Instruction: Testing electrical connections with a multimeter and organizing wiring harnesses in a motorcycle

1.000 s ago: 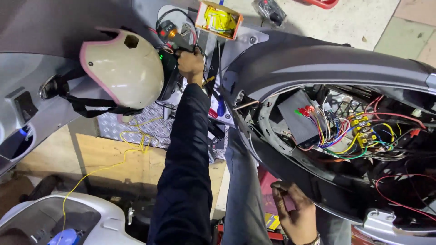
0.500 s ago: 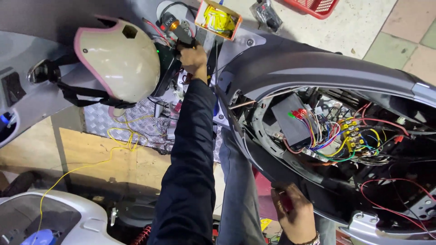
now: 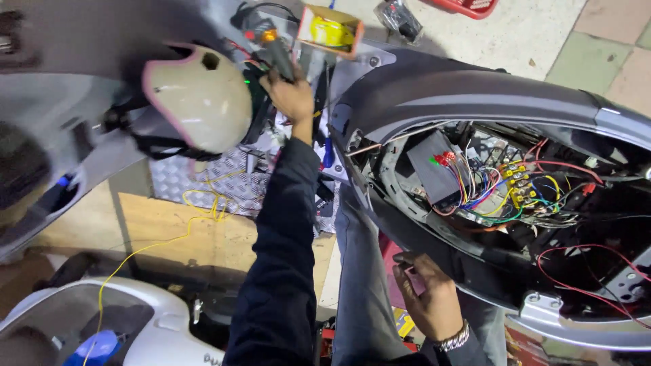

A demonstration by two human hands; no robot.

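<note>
Black handheld tool with an orange light [image 3: 274, 47], gripped in the left hand [image 3: 293, 97] at the end of a dark sleeve [image 3: 281, 251], held up beside a cream helmet with pink rim [image 3: 196, 98] near the top of the view. Lower right, right hand [image 3: 428, 297] with fingers curled against the underside edge of the dark scooter body [image 3: 461, 91]; whether holding anything, cannot tell. Beyond, open compartment full of coloured wires [image 3: 505, 190], yellow wire [image 3: 196, 203] trailing over a wooden board [image 3: 176, 234].
</note>
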